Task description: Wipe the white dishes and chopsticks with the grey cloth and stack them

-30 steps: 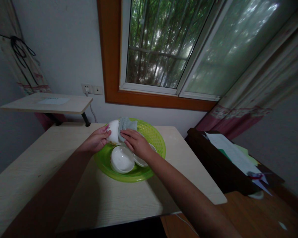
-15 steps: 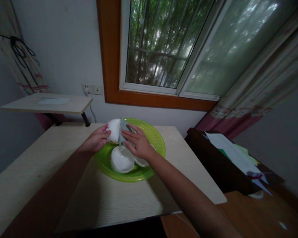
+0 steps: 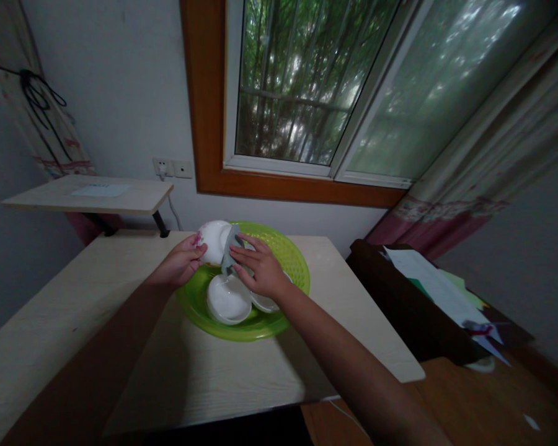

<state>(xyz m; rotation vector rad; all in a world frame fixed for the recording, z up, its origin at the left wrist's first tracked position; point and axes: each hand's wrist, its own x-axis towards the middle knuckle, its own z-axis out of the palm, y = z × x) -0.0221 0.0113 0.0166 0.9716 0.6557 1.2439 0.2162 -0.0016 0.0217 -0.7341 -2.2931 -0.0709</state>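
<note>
My left hand [image 3: 184, 260] grips a white bowl [image 3: 212, 240] with a pink flower pattern, tilted on its side above the basket. My right hand [image 3: 259, 266] presses a grey cloth [image 3: 230, 248] against the bowl's rim, fingers over the cloth. Below them lies a round green plastic basket [image 3: 248, 332] with a perforated wall. Inside it, one white bowl [image 3: 230, 300] rests mouth up at the front. Another white bowl [image 3: 265, 303] sits to its right, partly hidden under my right hand and wrist.
The basket stands on a pale wooden table [image 3: 223, 378]. A small raised shelf [image 3: 88, 193] with a paper on it is at the back left. Right of the table, a dark brown piece of furniture [image 3: 400, 303] carries papers [image 3: 439, 288]. A window [image 3: 307, 93] is behind.
The held bowl has turned so more of its rounded outside and base shows. The cloth has shifted slightly right with my right hand. The bowls in the basket have not moved.
</note>
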